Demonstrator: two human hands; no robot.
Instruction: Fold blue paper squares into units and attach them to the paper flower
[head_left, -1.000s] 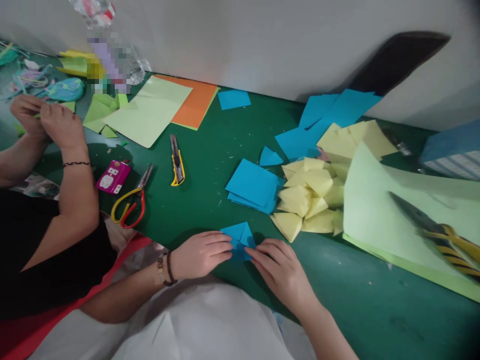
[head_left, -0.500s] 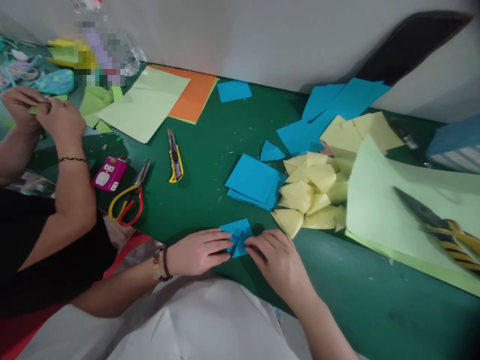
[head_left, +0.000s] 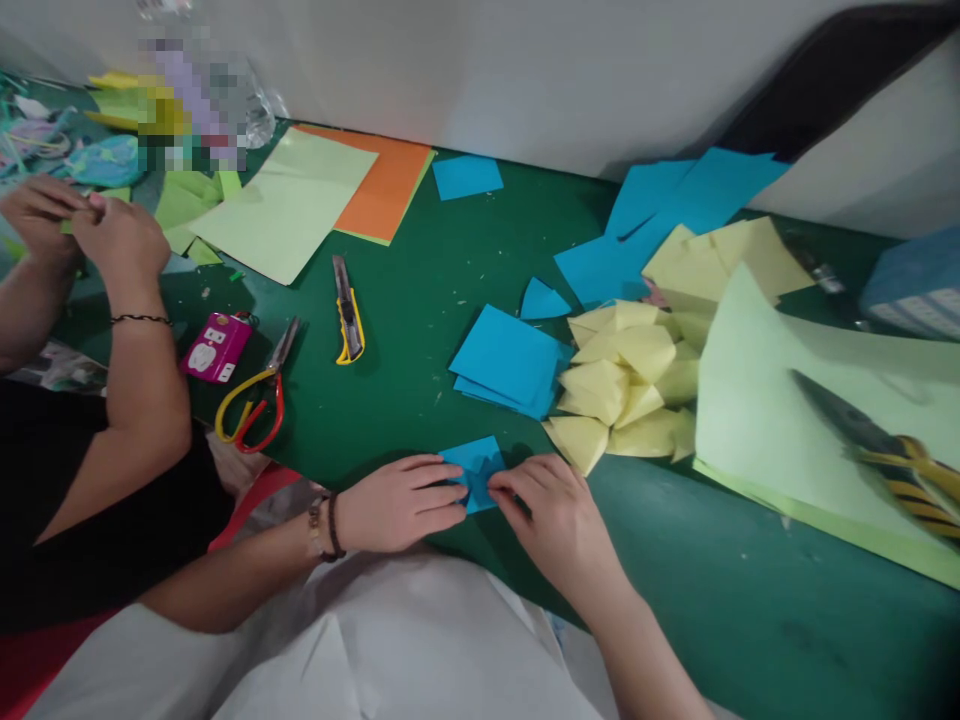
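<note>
A small blue paper square [head_left: 480, 455] lies on the green table near its front edge, partly hidden by my fingers. Over its left side rests my left hand [head_left: 403, 503], flat with fingers stretched out. On the right, my right hand [head_left: 547, 510] pinches a part of the paper between thumb and fingers. Just behind is a stack of blue squares [head_left: 506, 360], with folded pale yellow paper pieces [head_left: 619, 370] beside it. A small folded blue piece [head_left: 543, 300] lies behind the stack.
On the left are scissors [head_left: 259, 400], a yellow cutter [head_left: 348, 315], a pink box [head_left: 217, 347] and another person's hands [head_left: 124, 235] holding green paper. Green sheets [head_left: 795, 420] with black-and-yellow scissors [head_left: 892, 450] lie right; blue sheets [head_left: 667, 215] are at the back.
The view has shifted very slightly. My right fingers have moved a little, and the fold in the blue paper between my hands looks flatter. My left hand stays on the paper.
</note>
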